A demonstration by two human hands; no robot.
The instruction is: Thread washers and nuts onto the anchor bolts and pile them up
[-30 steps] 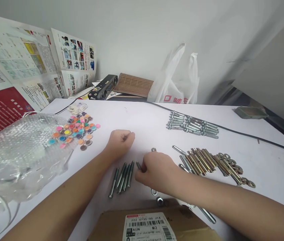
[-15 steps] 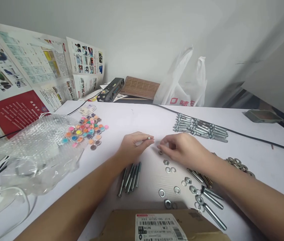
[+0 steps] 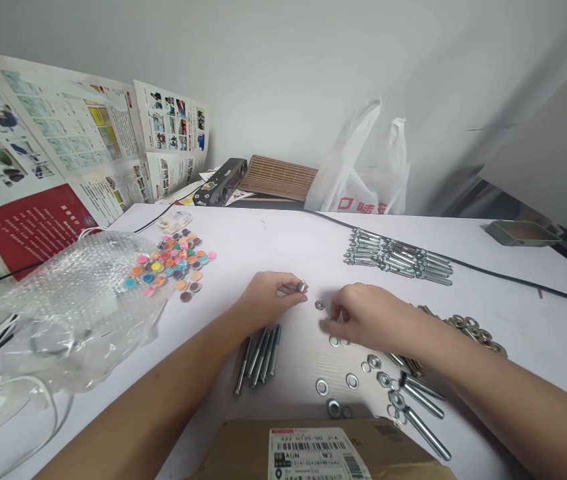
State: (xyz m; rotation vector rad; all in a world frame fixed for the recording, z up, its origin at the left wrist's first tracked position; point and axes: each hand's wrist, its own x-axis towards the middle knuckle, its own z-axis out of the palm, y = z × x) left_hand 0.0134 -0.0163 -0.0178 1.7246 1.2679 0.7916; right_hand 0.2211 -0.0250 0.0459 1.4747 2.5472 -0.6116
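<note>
My left hand point(image 3: 276, 293) is closed, thumb and fingers pinching a metal bolt point(image 3: 302, 286). Only the bolt's shiny end shows at the fingertips. To the right, my right hand point(image 3: 361, 312) is low over the table with its fingers curled in; whatever is between the fingertips is hidden. A small hex nut point(image 3: 319, 305) lies just left of those fingers. Right below them are flat washers point(image 3: 333, 341), partly covered by the hand. Several long bolts point(image 3: 263, 357) lie side by side under my left wrist.
More washers point(image 3: 352, 381), nuts point(image 3: 383, 379) and thick bolts point(image 3: 427, 433) lie before a cardboard box point(image 3: 243, 450). Bolt assemblies point(image 3: 398, 257) are stacked behind my right hand, golden nuts point(image 3: 473, 331) beside that forearm. Bubble wrap point(image 3: 78, 280) and colourful discs point(image 3: 173, 257) are at left.
My right hand has moved down and slightly right, covering a nut that showed before. My left hand has tilted, so more of the metal end shows. The view has shifted slightly.
</note>
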